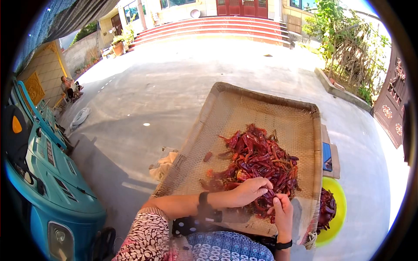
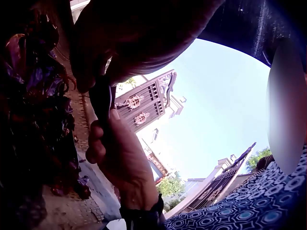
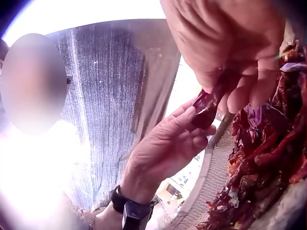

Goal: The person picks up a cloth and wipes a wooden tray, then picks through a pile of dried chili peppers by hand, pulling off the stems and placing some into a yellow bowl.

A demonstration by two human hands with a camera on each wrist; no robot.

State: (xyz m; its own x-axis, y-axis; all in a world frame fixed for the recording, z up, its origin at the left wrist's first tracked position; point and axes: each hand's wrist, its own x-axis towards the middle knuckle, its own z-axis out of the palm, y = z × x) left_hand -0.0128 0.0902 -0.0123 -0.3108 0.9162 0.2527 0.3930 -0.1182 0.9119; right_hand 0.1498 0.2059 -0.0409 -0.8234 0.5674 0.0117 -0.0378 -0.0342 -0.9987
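Both hands meet over a heap of dried red chillies (image 1: pixel 265 156) on a woven tray (image 1: pixel 226 108). Between them is one dark red chilli (image 3: pixel 206 108), pinched by the left hand (image 1: pixel 248 191) at one end and by the right hand (image 1: pixel 283 213) at the other. In the right wrist view the left hand (image 3: pixel 163 148) reaches in from below and the right hand (image 3: pixel 230 43) fills the top. The left wrist view shows the right hand (image 2: pixel 124 160) below, thumb against the dark chilli (image 2: pixel 101 98), and the left hand (image 2: pixel 139 38) in shadow above.
A yellow basin (image 1: pixel 339 217) holding more chillies stands right of the tray, beside cardboard with a blue item (image 1: pixel 327 156). Beige cloth (image 1: pixel 163 167) lies by the tray's left edge. A teal vehicle (image 1: pixel 56 182) is at the left, and a person (image 1: pixel 69 87) sits farther back.
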